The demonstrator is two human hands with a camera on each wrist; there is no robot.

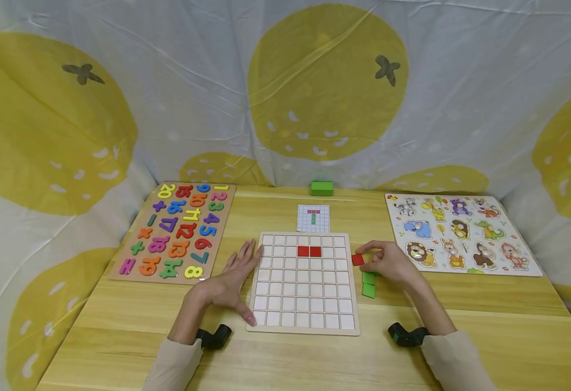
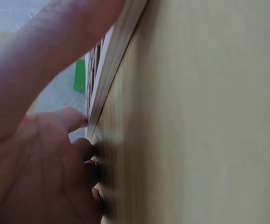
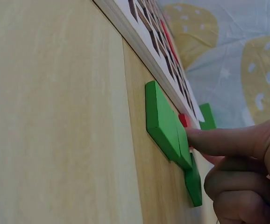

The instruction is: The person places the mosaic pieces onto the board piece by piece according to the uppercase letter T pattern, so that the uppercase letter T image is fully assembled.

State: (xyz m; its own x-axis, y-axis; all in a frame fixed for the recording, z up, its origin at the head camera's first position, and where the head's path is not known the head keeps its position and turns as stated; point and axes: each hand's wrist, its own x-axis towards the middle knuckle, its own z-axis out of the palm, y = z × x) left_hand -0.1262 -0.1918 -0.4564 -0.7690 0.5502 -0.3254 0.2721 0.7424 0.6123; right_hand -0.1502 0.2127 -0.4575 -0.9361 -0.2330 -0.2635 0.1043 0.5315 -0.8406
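Observation:
A square wooden grid board (image 1: 303, 328) lies flat, with two red tiles (image 1: 309, 251) side by side in its second row. My left hand (image 1: 230, 279) is spread along the board's left edge, its thumb at the near corner; in the left wrist view the hand (image 2: 41, 172) touches the board's side (image 2: 108, 77). To the right of the board, my right hand (image 1: 390, 263) pinches a red tile (image 1: 357, 260) between thumb and forefinger. Green tiles (image 1: 368, 290) lie on the table just below these fingers, also seen close up as green tiles (image 3: 163, 119) in the right wrist view.
A pattern card (image 1: 313, 218) lies beyond the board, and a green block (image 1: 322, 189) stands behind it. A number puzzle (image 1: 168, 233) is at the left, an animal puzzle (image 1: 461, 233) at the right. A fruit-patterned cloth (image 1: 192, 81) hangs behind the table.

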